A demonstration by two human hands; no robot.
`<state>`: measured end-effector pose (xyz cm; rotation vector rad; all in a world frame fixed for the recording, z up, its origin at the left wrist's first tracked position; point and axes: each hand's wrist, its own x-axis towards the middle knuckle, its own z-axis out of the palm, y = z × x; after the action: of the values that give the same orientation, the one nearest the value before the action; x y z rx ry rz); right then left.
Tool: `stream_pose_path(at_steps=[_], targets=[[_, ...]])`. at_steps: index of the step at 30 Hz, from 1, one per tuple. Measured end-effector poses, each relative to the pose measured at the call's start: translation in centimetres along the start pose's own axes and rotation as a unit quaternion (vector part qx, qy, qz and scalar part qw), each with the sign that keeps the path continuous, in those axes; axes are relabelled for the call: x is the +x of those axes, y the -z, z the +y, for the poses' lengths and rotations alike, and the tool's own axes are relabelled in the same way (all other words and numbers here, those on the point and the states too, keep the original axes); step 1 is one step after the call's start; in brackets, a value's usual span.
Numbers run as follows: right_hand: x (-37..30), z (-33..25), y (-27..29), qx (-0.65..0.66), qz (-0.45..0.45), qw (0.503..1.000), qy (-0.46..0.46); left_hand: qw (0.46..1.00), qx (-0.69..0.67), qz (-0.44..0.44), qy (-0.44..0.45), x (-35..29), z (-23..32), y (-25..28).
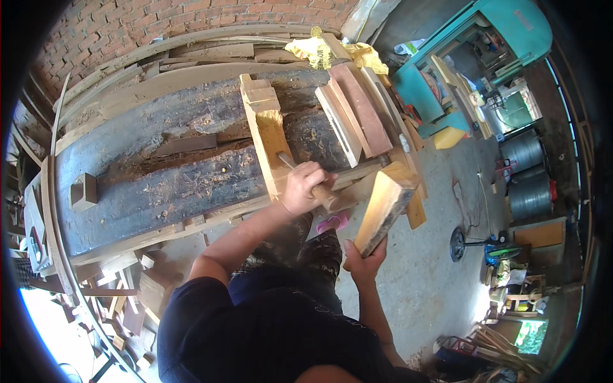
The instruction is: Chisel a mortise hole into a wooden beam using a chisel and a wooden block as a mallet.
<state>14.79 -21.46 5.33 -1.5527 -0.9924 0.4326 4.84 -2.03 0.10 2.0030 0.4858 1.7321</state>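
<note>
My left hand [304,187] is closed around a chisel [327,198]. The wooden handle end points to the right, and the blade tip meets a yellowish wood piece [273,150] lying across the dark bench. On that piece's far part sit lighter wood blocks [260,96]. In my right hand [366,260] is a thick wooden club [384,203], gripped at its narrow lower end. Its broad, squared end is raised to the right of the chisel handle, apart from it.
The worn bench [166,191] carries shavings and a small wood block [83,192]. Reddish planks [359,110] lie at its right end. Offcuts [128,293] pile up below left. A teal machine [418,86] stands far right, a fan [458,244] on the floor.
</note>
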Motion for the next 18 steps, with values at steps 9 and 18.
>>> stream_pose_path(at_steps=[9,18], targets=[[1.1,-4.5,1.5,0.221,0.089,0.954,0.180,0.995,-0.055,0.035,0.072,1.2,1.8,-1.4],[0.1,-2.1,-0.1,0.029,-0.028,0.997,0.065,0.990,-0.054,0.021,0.130,0.5,1.3,-0.5]])
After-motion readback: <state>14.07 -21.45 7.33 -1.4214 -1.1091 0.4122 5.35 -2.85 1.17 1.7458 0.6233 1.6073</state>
